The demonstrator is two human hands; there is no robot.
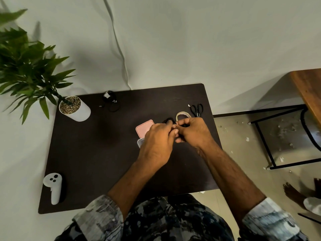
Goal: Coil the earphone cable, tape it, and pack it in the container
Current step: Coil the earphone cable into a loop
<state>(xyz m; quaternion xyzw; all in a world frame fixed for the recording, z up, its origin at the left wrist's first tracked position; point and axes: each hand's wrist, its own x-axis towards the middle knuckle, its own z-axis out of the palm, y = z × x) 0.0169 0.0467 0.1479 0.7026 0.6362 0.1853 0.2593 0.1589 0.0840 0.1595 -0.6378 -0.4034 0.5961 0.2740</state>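
Note:
My left hand (157,143) and my right hand (192,132) meet above the middle right of the dark table (97,153). Both are closed on a coiled black earphone cable (169,121), whose loops stick out above my fingers. Just behind my right hand lies a roll of tape (183,115). A pink lid (144,128) rests beside my left hand, and the clear container (140,142) peeks out under that hand, mostly hidden. Whether tape is on the coil cannot be told.
Black scissors (196,109) lie past the tape roll. Another black cable bundle (110,100) sits at the table's back. A potted plant (74,108) stands back left, a white controller (53,186) front left. A metal-framed chair (286,136) and someone's foot (293,192) are at the right.

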